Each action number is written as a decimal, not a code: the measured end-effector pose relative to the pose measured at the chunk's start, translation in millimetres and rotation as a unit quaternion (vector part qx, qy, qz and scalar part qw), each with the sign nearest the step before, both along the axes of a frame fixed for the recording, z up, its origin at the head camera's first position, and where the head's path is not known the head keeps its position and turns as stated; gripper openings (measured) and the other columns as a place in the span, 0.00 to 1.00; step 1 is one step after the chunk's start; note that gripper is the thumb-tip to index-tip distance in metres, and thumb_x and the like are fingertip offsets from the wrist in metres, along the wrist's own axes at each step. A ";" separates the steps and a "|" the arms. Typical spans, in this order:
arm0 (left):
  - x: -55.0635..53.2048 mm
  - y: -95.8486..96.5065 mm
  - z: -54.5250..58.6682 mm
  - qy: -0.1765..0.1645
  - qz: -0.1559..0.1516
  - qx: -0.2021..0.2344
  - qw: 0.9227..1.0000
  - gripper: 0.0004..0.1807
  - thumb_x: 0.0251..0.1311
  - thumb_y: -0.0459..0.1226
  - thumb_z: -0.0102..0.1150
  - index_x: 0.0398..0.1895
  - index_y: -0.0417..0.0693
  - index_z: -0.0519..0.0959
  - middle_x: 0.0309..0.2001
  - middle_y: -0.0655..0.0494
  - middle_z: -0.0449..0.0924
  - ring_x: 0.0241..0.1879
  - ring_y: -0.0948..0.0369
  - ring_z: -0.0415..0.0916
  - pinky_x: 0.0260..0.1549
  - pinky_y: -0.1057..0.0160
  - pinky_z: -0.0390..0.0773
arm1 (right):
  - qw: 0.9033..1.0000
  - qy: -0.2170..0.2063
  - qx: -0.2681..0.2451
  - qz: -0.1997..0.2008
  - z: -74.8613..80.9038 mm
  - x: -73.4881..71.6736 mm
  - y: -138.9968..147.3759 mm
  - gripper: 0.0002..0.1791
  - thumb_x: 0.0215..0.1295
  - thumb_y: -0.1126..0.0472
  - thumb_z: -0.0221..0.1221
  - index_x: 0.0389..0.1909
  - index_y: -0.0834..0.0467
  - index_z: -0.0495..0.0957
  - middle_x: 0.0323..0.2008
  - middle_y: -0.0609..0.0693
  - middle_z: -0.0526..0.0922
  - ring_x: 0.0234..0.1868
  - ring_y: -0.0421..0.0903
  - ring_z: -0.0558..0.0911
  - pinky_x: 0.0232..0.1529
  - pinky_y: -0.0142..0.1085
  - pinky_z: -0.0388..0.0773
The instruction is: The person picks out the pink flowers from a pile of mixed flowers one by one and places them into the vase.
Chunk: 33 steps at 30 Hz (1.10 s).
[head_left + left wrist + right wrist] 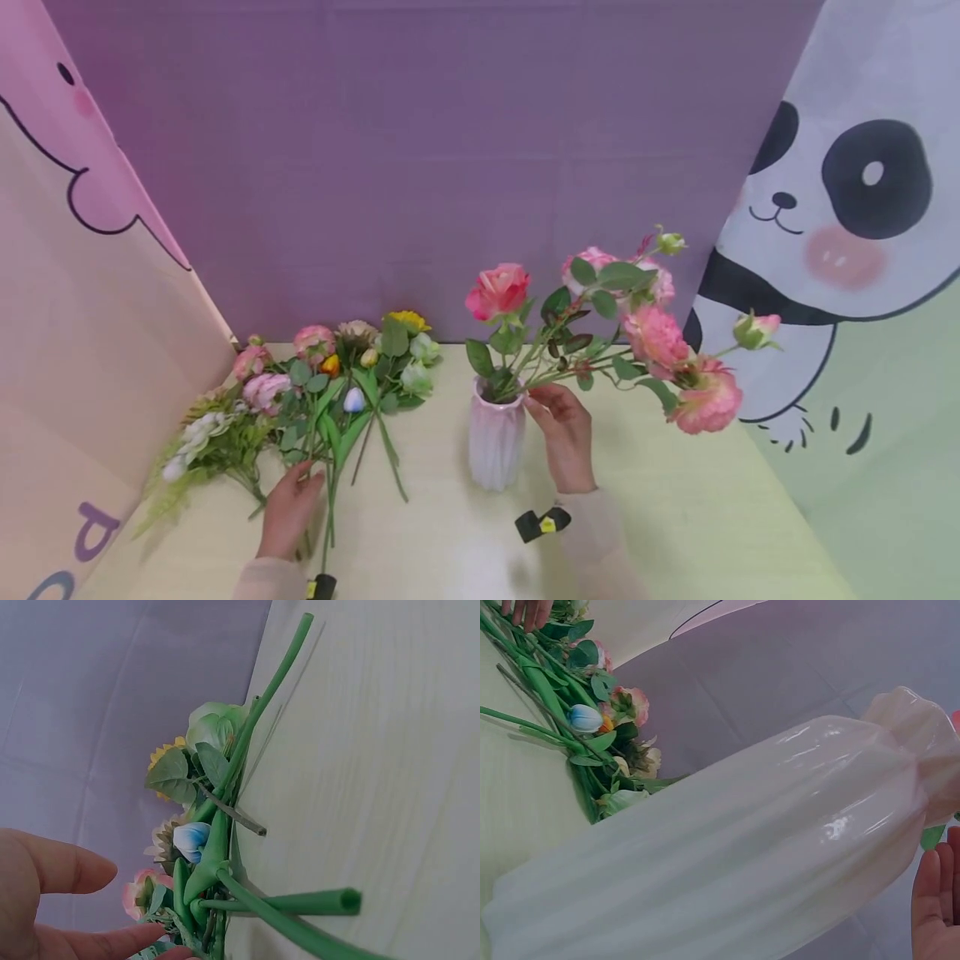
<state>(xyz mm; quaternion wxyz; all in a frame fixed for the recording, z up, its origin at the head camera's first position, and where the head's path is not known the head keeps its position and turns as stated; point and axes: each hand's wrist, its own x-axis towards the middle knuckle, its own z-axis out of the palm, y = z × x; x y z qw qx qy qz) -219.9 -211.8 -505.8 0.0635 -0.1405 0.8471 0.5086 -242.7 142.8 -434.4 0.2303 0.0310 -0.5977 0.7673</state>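
A white-and-pink fluted vase stands upright on the table. It holds a coral-pink rose and a spray of pink flowers that leans far to the right. My right hand is beside the vase's neck, its fingertips right at the rim under the leaning stems. In the right wrist view its fingers are loosely bent next to the vase. My left hand is over the green stems of the flowers lying on the left, thumb and fingers apart. A blue-and-white tulip lies close by.
On the left of the table lie several loose artificial flowers, among them a yellow one, pink blooms and a white cluster with ferny leaves. A purple backdrop stands behind, and a panda-printed panel on the right.
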 end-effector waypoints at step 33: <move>-23.8 -10.7 -17.5 0.069 -0.029 -0.126 0.989 0.21 0.61 0.33 0.51 0.53 0.24 0.71 0.40 0.34 0.80 0.31 0.53 0.79 0.32 0.57 0.78 | 0.986 -0.149 0.067 0.010 -36.3 40.7 13.0 0.17 0.57 0.68 0.63 0.45 0.72 0.73 0.37 0.54 0.81 0.39 0.42 0.80 0.44 0.30 0.78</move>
